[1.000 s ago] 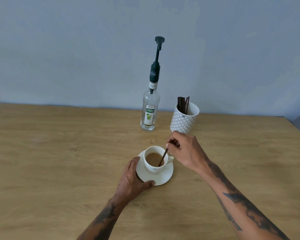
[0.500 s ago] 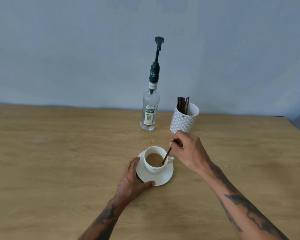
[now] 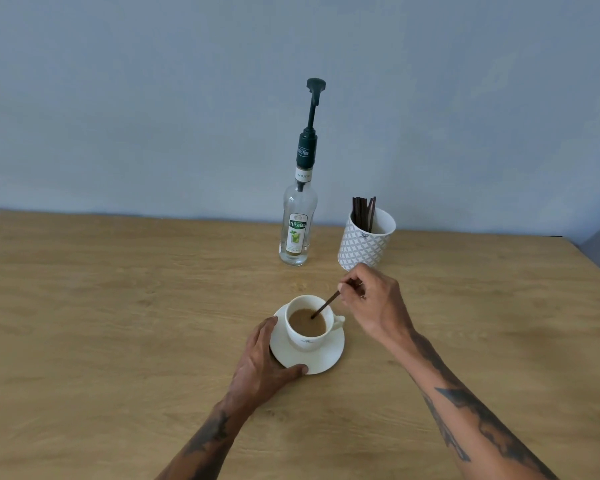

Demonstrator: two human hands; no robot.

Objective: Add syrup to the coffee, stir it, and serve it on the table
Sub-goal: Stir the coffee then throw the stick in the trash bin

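A white cup (image 3: pixel 308 337) of milky coffee stands on a white saucer (image 3: pixel 321 358) in the middle of the wooden table. My left hand (image 3: pixel 262 363) holds the saucer's left rim, thumb on its front edge. My right hand (image 3: pixel 371 303) pinches a dark stir stick (image 3: pixel 324 305) whose lower end dips into the coffee. A clear syrup bottle (image 3: pixel 297 223) with a dark green pump stands upright behind the cup, untouched.
A white patterned mug (image 3: pixel 364 245) holding several dark stir sticks stands to the right of the bottle, just behind my right hand. The table (image 3: pixel 118 323) ends at a blue-grey wall at the back and at an edge on the far right.
My right hand has shifted slightly up and right, and the stick's tip has moved around inside the coffee. My left hand stays on the saucer.
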